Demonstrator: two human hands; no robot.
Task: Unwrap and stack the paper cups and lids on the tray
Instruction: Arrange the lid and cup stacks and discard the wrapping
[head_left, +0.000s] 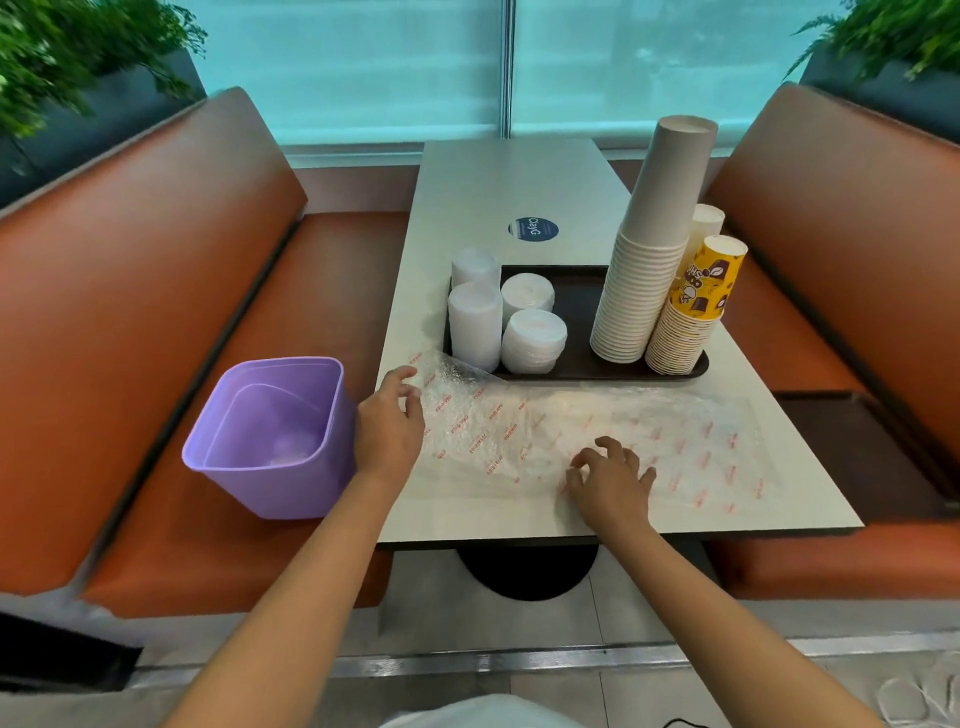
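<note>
Left hand (388, 415) pinching wrapper (571, 441) corner; right hand (610, 475) pressing it, fingers spread. Cups (644, 280) and lids (475, 322) stacked on tray (576, 306) just beyond. Risk: yanked wrapper snagging tray, toppling tall stack.

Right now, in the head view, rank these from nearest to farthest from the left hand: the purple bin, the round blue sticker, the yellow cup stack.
1. Purple bin: on the seat just left of the left hand.
2. Round blue sticker: mid-table, beyond the tray.
3. Yellow cup stack: at the tray's right end, across the table.
</note>
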